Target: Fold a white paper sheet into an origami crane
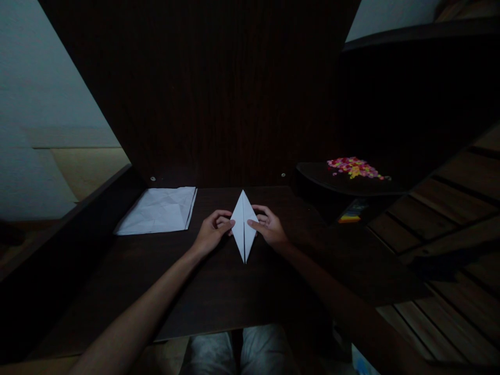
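A white sheet folded into a tall diamond, a piece of folded paper [239, 216], is held upright in front of me over the dark desk. A slit runs down its middle and splits the lower point in two. My left hand [213, 229] pinches its left corner, thumb on the front and fingers behind. On the opposite corner my right hand [270, 225] is closed the same way, its thumb lying on the face near the slit. The fingertips behind the paper are partly hidden.
A stack of creased white paper sheets [160, 209] lies at the left on the desk [219, 291]. Small pink, red and yellow pieces [355, 167] are heaped on a curved shelf [312, 172] at the right. A dark upright panel [219, 94] closes off the back.
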Available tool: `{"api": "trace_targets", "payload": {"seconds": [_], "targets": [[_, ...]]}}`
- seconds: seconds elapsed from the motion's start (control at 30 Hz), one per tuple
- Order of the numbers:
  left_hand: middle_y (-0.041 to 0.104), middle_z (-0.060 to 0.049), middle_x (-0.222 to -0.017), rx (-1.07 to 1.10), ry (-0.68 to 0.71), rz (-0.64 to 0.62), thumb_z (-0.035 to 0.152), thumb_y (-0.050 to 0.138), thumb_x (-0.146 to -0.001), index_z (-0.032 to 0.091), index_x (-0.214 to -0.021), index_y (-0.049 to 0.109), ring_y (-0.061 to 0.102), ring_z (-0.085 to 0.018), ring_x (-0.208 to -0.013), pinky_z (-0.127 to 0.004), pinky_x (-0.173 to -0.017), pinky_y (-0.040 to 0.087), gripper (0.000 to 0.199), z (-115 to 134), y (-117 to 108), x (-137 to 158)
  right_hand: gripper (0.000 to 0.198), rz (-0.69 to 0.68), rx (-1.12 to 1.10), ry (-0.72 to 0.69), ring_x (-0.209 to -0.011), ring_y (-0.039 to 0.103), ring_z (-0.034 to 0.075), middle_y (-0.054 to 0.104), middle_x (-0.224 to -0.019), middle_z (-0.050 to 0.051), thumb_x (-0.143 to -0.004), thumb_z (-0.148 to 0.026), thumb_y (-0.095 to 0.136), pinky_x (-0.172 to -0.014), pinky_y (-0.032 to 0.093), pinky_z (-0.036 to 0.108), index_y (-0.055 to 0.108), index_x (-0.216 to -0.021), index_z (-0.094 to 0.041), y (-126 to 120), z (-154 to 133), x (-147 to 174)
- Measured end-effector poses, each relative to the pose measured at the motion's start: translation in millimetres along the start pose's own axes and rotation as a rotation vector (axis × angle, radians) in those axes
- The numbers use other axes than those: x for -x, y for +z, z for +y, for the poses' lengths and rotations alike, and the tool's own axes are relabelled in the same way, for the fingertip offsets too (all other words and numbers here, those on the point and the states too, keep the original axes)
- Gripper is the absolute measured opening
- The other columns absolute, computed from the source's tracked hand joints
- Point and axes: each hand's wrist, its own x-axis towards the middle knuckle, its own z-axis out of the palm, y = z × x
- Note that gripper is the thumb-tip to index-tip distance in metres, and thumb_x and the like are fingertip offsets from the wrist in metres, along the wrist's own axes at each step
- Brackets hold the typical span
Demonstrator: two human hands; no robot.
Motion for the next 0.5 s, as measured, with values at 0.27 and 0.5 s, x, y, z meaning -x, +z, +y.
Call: {"api": "trace_targets", "payload": {"seconds": [0.27,0.5], "targets": [[0.055,0.008,-0.057,-0.014,0.072,-0.014,0.028,0.07,-0.067,0.017,-0.089,0.052,0.055,-0.01,-0.054,-0.023,-0.058,0.045,0.03,-1.7,-0.8,0.0,0.046,0.01,0.016,-0.004,-0.056,0.06,0.014,0.061,-0.065,-0.004,-0.064,-0.027,0.07,-0.048,0.044,0.023,0.048,-0.104,-0.021,0.4,4.6,-0.3],[0.054,0.007,-0.058,-0.067,0.11,-0.008,0.027,0.066,-0.07,0.017,-0.089,0.054,0.056,-0.011,-0.055,-0.024,-0.06,0.044,0.025,-0.7,-1.9,-0.7,0.035,0.038,0.04,-0.036,-0.046,0.052,0.01,0.056,-0.057,-0.006,-0.065,-0.03,0.069,-0.044,0.041,0.022,0.053,-0.094,-0.019,-1.9,3.5,-2.5]]}}
